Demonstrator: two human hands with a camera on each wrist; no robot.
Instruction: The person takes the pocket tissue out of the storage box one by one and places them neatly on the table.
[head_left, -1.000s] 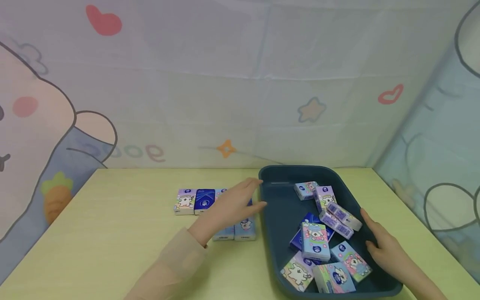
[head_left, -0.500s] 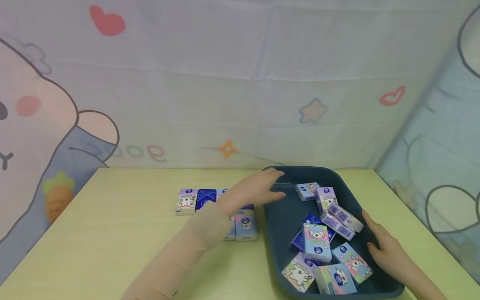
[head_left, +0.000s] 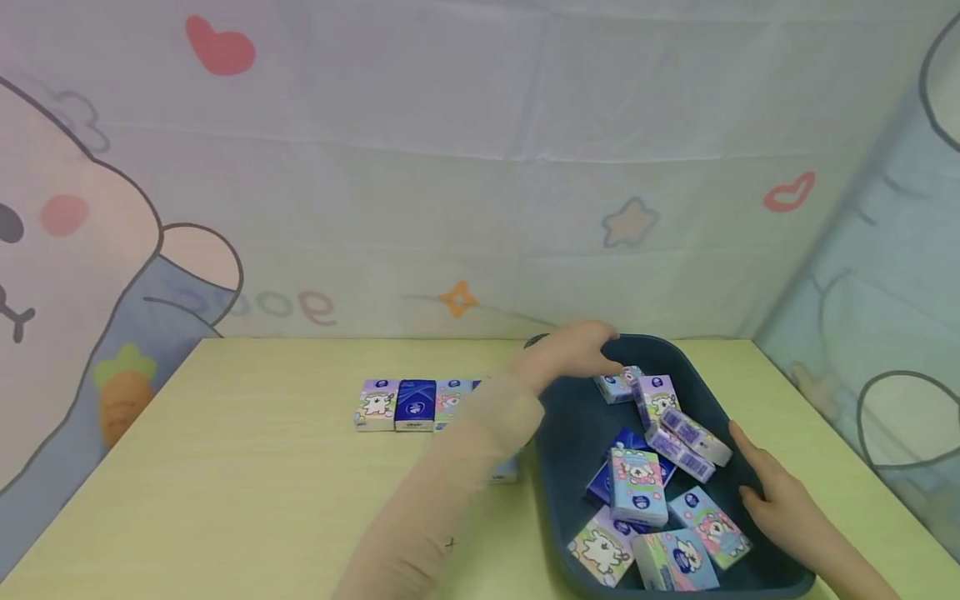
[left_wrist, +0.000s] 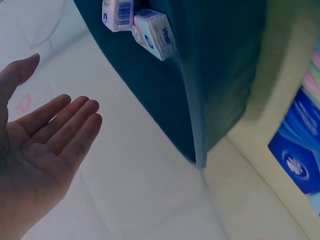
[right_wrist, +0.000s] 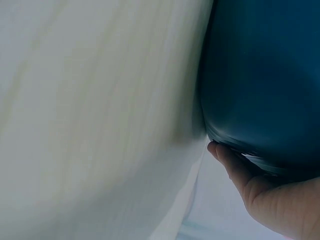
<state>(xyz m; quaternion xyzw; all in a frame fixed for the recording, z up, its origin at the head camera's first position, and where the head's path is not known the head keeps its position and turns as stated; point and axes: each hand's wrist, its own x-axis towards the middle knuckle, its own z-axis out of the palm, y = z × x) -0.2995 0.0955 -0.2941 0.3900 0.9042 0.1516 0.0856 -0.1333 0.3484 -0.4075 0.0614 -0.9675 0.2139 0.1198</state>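
A dark blue plastic bin [head_left: 570, 450] stands on the table and holds several small packs of pocket tissues [head_left: 637, 487], lying loosely at different angles. Over its back left part is my left hand [head_left: 573, 352], holding nothing. In the left wrist view that hand [left_wrist: 47, 147] has its palm showing and its fingers extended, apart from the tissue packs [left_wrist: 154, 34]. One light blue tissue pack [head_left: 617, 387] in the bin is nearest to it. My right hand [head_left: 783, 504] grips the bin's right rim, with the thumb on the inner side.
Left of the bin, tissue packs [head_left: 377, 406] stand side by side on the pale yellow table [head_left: 247, 483]. The left forearm hides part of this group. A printed cloth [head_left: 390, 192] hangs behind the table, and another cloth side [head_left: 885, 292] rises on the right.
My left hand has moved right, from beside the bin's left rim to above its back part. The right hand keeps its hold on the rim, and the packs lie as before.
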